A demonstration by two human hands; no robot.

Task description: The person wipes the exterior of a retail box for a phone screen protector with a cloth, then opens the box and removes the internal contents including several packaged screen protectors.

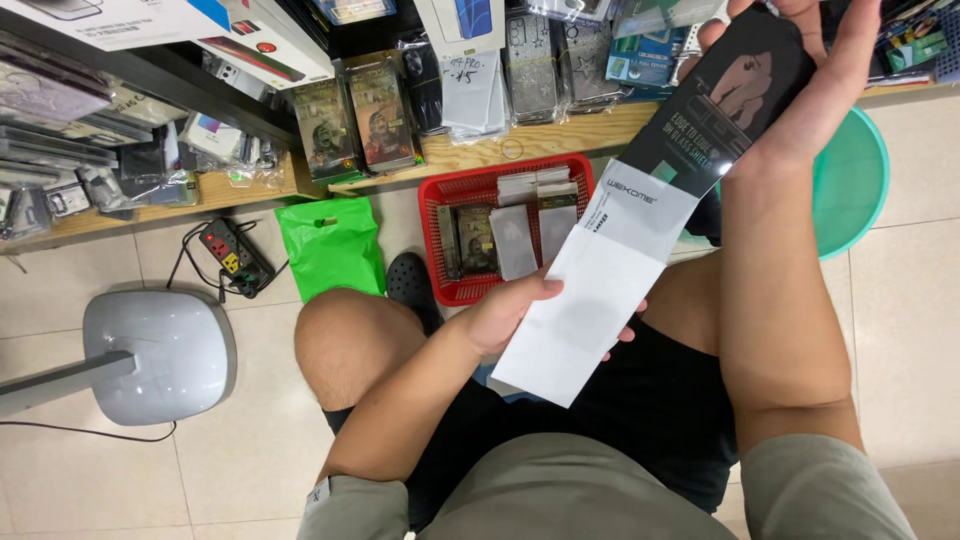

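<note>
At the centre of the frame we see the basket (pixel 437 210) on the floor, with flat packets (pixel 513 240) standing in it, just below the shelf edge (pixel 560 135) that runs across the top. Left of the basket lies the plastic bag (pixel 333 245), then the power strip (pixel 234 258), and the fan base (pixel 165 355) sits at lower left. In the upper right, the stool (pixel 850 180) stands behind our right hand (pixel 815 60), and the long sleeve (pixel 640 210) slants from that hand down to our left hand (pixel 505 315) over our lap.

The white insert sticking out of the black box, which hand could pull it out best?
Probably the left hand: it already grips the white insert at its free lower end. The right hand cups the black box at the top and looks busy steadying it.
</note>
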